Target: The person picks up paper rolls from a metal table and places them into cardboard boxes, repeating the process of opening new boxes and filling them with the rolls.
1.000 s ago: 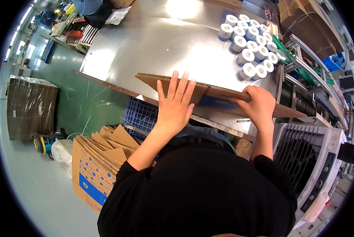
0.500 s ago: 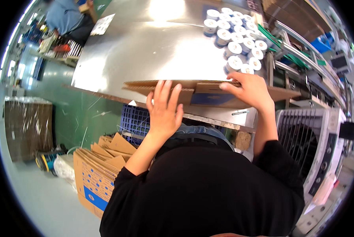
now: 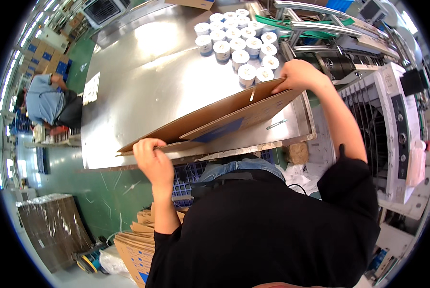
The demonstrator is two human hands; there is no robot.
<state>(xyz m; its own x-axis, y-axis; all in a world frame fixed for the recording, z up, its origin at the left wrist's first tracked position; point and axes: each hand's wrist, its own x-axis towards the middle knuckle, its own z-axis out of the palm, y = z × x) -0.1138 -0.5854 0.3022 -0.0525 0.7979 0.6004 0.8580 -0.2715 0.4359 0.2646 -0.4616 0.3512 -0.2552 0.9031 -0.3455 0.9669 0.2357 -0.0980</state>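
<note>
A brown cardboard carton [image 3: 267, 108] with a blue printed patch stands on edge, partly folded flat, across the near side of the metal table [image 3: 123, 105]. Its two long walls are slightly apart, with a narrow gap along the top. My left hand [image 3: 153, 162] is closed on the carton's left end. At the opposite end, farther from me, my right hand [image 3: 301, 77] grips the upper edge, its fingertips partly hidden by the cardboard. Several white lidded tubs [image 3: 234, 46] stand in a group just beyond the right end. A thin pen-like object [image 3: 276, 124] lies on the table near me.
Folded cartons [image 3: 133, 249] lean together at lower left, near a film-wrapped brown stack [image 3: 54, 233]. A white slatted appliance [image 3: 397, 129] stands at my right. Metal rails [image 3: 315, 26] with green straps run behind it. A person in blue [image 3: 46, 101] is at far left.
The carton has turned, its left end nearer me and its right end farther away, and its walls have parted. Both hands, earlier with fingers spread against it, now grip its ends. My view has shifted.
</note>
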